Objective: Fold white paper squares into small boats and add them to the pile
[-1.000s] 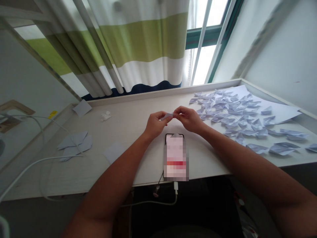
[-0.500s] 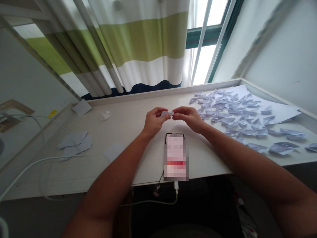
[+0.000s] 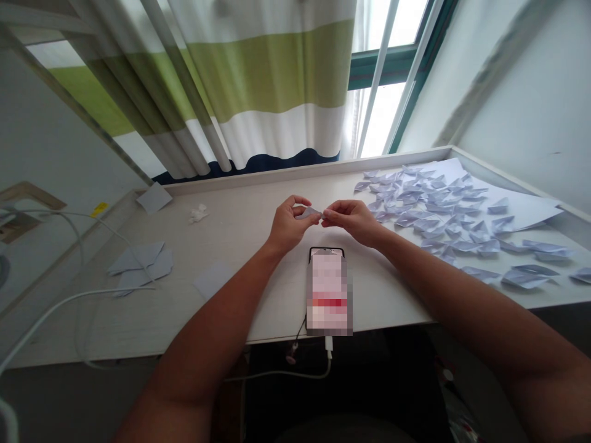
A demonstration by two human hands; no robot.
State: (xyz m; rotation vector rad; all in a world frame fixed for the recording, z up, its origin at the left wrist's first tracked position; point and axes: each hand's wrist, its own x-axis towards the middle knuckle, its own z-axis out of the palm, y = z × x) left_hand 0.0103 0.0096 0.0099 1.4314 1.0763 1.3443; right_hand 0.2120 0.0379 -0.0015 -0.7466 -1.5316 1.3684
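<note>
My left hand (image 3: 287, 224) and my right hand (image 3: 351, 220) meet above the middle of the white desk (image 3: 240, 246). Both pinch a small folded piece of white paper (image 3: 310, 213) between fingertips, the left at its left end, the right at its right end. A phone (image 3: 328, 289) lies on the desk just below the hands, a charging cable plugged into its near end. To the right, several folded paper boats (image 3: 434, 212) are spread over the desk.
Flat paper squares (image 3: 138, 264) lie at the left, one more (image 3: 154, 198) near the back edge, a crumpled scrap (image 3: 197, 214) beside it. Large white sheets (image 3: 521, 206) sit at the far right. White cables (image 3: 69, 295) loop over the left side. A striped curtain (image 3: 258, 80) hangs behind.
Both hands have stayed together on the small paper, shifting slightly away from me; the fingers have worked along its fold. Nothing else has moved.
</note>
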